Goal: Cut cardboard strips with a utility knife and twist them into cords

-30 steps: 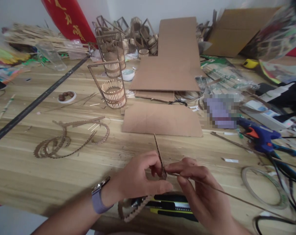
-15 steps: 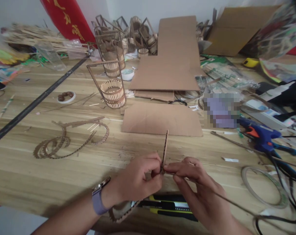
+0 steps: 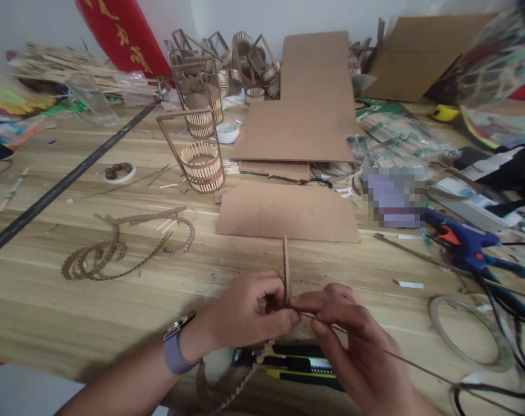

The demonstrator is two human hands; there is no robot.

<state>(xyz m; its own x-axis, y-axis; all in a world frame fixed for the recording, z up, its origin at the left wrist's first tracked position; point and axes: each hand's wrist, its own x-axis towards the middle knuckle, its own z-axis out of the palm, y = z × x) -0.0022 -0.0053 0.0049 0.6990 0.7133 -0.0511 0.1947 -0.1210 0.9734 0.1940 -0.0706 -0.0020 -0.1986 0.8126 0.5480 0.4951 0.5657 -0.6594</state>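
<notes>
My left hand (image 3: 245,315), with a purple watch on the wrist, pinches a narrow corrugated cardboard strip (image 3: 285,267) that stands up between my hands. A loose end of the strip (image 3: 245,375) curls down below that hand. My right hand (image 3: 344,329) pinches the same strip at the fold, fingertip to fingertip with the left; a thin length of strip (image 3: 418,367) trails off to the right. A black and yellow utility knife (image 3: 297,364) lies on the wooden table (image 3: 115,312) just under both hands.
A flat cardboard sheet (image 3: 286,211) lies beyond my hands, larger sheets (image 3: 306,115) behind it. Curled strip offcuts (image 3: 124,245) lie at the left. Small stick baskets in frames (image 3: 200,159) stand further back. A blue glue gun (image 3: 466,245), cables and a tape ring (image 3: 468,332) crowd the right.
The upright end of the strip swung from leaning left to leaning right and now stands nearly straight. My hands stayed close together; the loose end below my left hand shifted.
</notes>
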